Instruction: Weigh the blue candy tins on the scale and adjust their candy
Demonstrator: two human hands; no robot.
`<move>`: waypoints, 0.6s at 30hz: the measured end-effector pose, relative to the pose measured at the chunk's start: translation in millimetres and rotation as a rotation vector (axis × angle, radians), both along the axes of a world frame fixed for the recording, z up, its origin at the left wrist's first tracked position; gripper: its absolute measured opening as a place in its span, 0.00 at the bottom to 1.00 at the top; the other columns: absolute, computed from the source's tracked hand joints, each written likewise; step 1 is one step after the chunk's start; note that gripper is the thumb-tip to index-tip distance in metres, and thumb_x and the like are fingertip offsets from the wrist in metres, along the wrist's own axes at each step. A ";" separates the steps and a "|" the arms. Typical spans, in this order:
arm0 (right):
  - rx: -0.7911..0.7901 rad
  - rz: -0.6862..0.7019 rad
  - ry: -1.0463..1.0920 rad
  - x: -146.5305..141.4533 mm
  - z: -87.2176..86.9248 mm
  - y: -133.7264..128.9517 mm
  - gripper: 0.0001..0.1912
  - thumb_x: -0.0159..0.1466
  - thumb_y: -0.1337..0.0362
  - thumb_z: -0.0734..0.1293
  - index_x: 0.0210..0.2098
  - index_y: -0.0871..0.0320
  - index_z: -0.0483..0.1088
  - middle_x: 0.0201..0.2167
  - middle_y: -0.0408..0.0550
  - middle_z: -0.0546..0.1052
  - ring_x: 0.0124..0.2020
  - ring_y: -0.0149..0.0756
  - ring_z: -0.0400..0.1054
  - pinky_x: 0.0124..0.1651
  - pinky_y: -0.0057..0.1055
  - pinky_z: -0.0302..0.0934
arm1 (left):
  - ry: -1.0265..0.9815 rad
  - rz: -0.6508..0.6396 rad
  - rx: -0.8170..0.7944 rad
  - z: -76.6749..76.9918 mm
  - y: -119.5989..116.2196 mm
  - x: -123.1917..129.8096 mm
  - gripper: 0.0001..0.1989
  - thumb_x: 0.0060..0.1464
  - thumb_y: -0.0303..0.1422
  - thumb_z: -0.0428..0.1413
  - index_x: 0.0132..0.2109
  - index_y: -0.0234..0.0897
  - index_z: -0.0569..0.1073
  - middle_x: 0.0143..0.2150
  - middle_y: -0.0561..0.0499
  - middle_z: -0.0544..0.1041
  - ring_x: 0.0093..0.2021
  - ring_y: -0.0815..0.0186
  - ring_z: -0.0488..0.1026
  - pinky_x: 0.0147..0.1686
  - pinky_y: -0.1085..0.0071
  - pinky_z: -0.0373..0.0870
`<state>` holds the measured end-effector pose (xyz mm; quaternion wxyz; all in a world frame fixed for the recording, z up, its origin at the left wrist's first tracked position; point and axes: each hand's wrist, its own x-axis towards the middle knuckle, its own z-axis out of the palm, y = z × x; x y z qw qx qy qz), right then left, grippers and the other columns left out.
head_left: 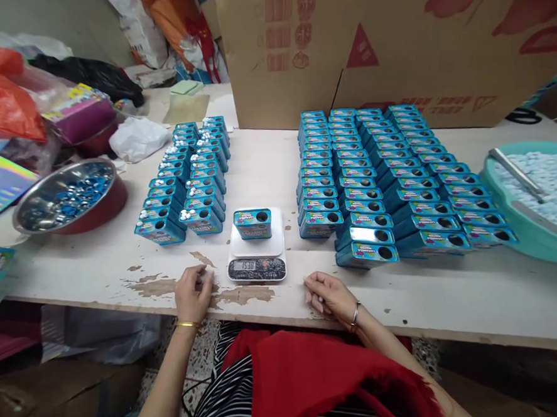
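A blue tin (252, 224) with a round hole in its top stands on a white digital scale (258, 247) with a lit display. My left hand (194, 291) rests on the table left of the scale, fingers loosely curled and nothing visible in them. To the right of the scale, my right hand (325, 293) has its fingers drawn together near the table edge; whatever is between them is hidden. Rows of blue tins (320, 220) stand beyond my right hand. At the left, two rows of similar tins (205, 220) carry small white pellets on their tops.
A metal bowl (111, 208) with shiny blue pieces sits at the left, beside bags and boxes. On the right is a turquoise basin (507, 210) of white pellets with a metal scoop (516, 173) in it. A large cardboard box (276, 95) stands behind the tins.
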<state>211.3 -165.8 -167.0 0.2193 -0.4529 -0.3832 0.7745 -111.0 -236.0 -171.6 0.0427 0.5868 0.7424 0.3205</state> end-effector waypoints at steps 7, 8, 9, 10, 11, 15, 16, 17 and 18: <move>0.029 -0.025 -0.006 -0.1 2.8 -0.6 0.27 0.52 0.41 0.68 0.26 0.59 0.60 0.13 0.39 0.67 0.09 0.20 0.47 0.12 0.19 0.35 | 0.136 -0.144 0.223 47.9 40.4 35.4 0.17 0.60 0.35 0.48 0.56 0.37 0.64 0.51 0.43 0.71 0.52 0.59 0.67 0.53 0.58 0.61; 0.032 -0.027 -0.005 -0.1 3.1 -0.6 0.27 0.52 0.41 0.68 0.26 0.59 0.60 0.14 0.39 0.67 0.09 0.20 0.47 0.12 0.19 0.36 | 0.159 -0.174 0.257 57.3 51.1 40.3 0.19 0.60 0.36 0.48 0.57 0.38 0.62 0.53 0.42 0.70 0.54 0.58 0.65 0.55 0.57 0.60; 0.034 -0.028 -0.005 -0.1 3.5 -0.6 0.27 0.52 0.41 0.68 0.26 0.59 0.60 0.14 0.39 0.67 0.09 0.20 0.47 0.12 0.19 0.36 | 0.175 -0.204 0.279 65.5 62.3 44.0 0.22 0.59 0.37 0.50 0.59 0.38 0.60 0.55 0.42 0.68 0.57 0.57 0.64 0.57 0.56 0.58; 0.035 -0.030 -0.007 -0.2 3.9 -0.6 0.27 0.51 0.41 0.68 0.26 0.59 0.60 0.14 0.39 0.67 0.09 0.20 0.47 0.12 0.19 0.36 | 0.186 -0.234 0.288 71.9 73.8 46.3 0.26 0.58 0.39 0.52 0.61 0.38 0.57 0.58 0.41 0.66 0.59 0.55 0.62 0.58 0.55 0.57; 0.035 -0.030 -0.011 -0.4 4.3 -0.6 0.27 0.51 0.41 0.68 0.26 0.59 0.60 0.14 0.40 0.67 0.09 0.20 0.47 0.12 0.19 0.37 | 0.190 -0.268 0.281 76.2 85.2 47.1 0.32 0.56 0.42 0.54 0.63 0.38 0.54 0.60 0.40 0.64 0.60 0.54 0.60 0.59 0.54 0.55; 0.029 -0.037 -0.031 -0.6 4.5 -0.5 0.27 0.52 0.41 0.68 0.27 0.60 0.60 0.15 0.41 0.69 0.09 0.19 0.48 0.11 0.18 0.37 | 0.121 -0.482 0.112 75.6 122.3 39.8 0.44 0.52 0.48 0.57 0.66 0.36 0.44 0.56 0.38 0.67 0.56 0.53 0.65 0.57 0.55 0.58; 0.029 -0.040 -0.032 -0.4 4.1 -0.6 0.26 0.52 0.42 0.68 0.27 0.60 0.60 0.16 0.41 0.69 0.10 0.19 0.49 0.12 0.18 0.37 | 0.098 -0.533 0.075 73.7 127.7 36.8 0.42 0.53 0.47 0.56 0.66 0.36 0.45 0.54 0.39 0.69 0.54 0.55 0.67 0.56 0.56 0.60; 0.028 -0.045 -0.030 -0.1 3.7 -0.7 0.26 0.52 0.42 0.69 0.28 0.60 0.61 0.17 0.41 0.70 0.10 0.19 0.50 0.12 0.18 0.38 | 0.078 -0.573 0.053 72.5 131.0 33.8 0.41 0.54 0.47 0.55 0.66 0.35 0.46 0.52 0.40 0.70 0.52 0.56 0.68 0.55 0.57 0.61; 0.025 -0.052 -0.028 0.3 3.2 -0.9 0.26 0.52 0.43 0.69 0.28 0.60 0.61 0.18 0.42 0.71 0.10 0.19 0.50 0.12 0.18 0.38 | 0.061 -0.599 0.051 72.5 132.5 30.8 0.41 0.53 0.47 0.55 0.66 0.36 0.46 0.52 0.40 0.70 0.52 0.56 0.68 0.55 0.57 0.62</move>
